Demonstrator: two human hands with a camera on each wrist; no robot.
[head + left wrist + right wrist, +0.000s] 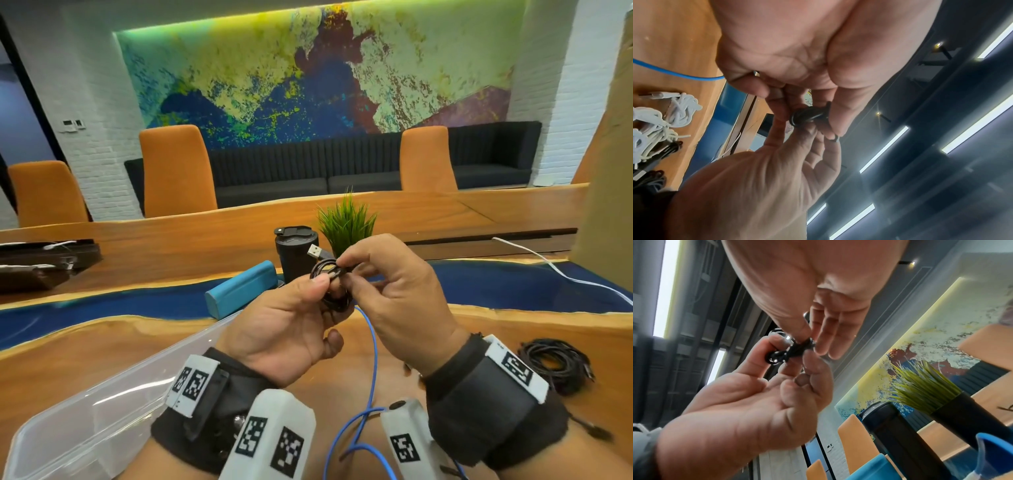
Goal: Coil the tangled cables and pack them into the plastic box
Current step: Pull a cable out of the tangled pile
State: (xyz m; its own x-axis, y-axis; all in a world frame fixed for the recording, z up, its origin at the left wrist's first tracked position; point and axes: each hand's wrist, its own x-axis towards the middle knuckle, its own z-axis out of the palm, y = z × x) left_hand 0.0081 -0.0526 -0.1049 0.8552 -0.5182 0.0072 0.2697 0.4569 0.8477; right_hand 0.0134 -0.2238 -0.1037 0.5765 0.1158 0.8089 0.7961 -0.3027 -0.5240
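Observation:
Both hands hold one small black coiled cable (331, 283) up above the table, its USB plug (317, 252) sticking up. My left hand (317, 286) pinches the coil with the thumb on its front. My right hand (347, 272) pinches the coil's top right with its fingertips. The left wrist view shows the coil (807, 115) squeezed between both hands' fingers, and the right wrist view shows the same black coil (795, 349). The clear plastic box (85, 407) lies open at the lower left. I see nothing inside it.
A loose blue cable (373, 359) runs below my hands. A black cable bundle (556, 365) lies to the right, and white cables (659, 120) lie tangled on the wood. Behind the hands stand a blue case (243, 286), a black tumbler (294, 255) and a plant (346, 222).

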